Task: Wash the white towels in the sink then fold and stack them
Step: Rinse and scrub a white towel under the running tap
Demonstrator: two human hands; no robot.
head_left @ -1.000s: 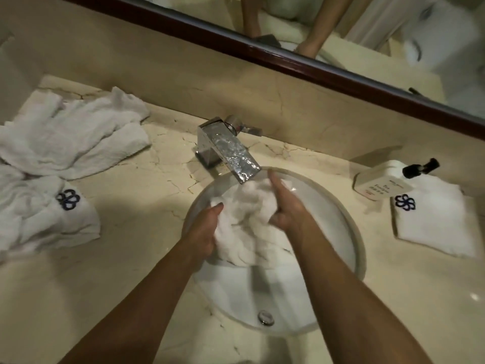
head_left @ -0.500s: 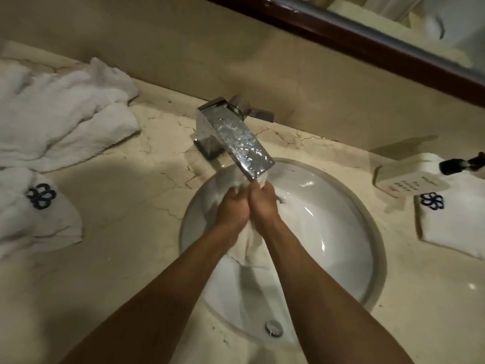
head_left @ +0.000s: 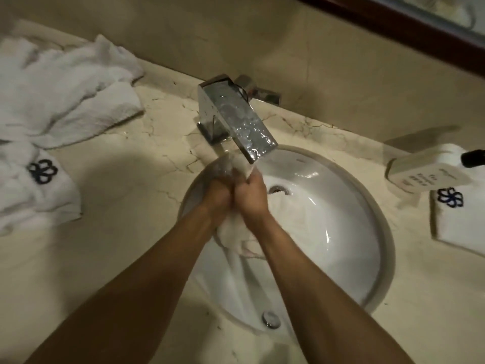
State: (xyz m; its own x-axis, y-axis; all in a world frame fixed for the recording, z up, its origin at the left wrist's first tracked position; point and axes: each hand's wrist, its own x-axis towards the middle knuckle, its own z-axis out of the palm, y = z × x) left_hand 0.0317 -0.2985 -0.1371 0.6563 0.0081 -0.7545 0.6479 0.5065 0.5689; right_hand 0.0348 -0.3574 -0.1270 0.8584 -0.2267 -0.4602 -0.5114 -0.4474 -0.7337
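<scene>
While both hands, left hand point(head_left: 219, 193) and right hand point(head_left: 250, 193), grip the towel point(head_left: 236, 232) tight under the faucet point(head_left: 236, 119), rub firmly, low in the sink point(head_left: 341, 258).

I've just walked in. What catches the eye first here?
Two hands, the left hand and right hand, pressed together, wringing a wet white towel under the chrome faucet over the round sink. Crumpled towels lie at the counter's left.
</scene>
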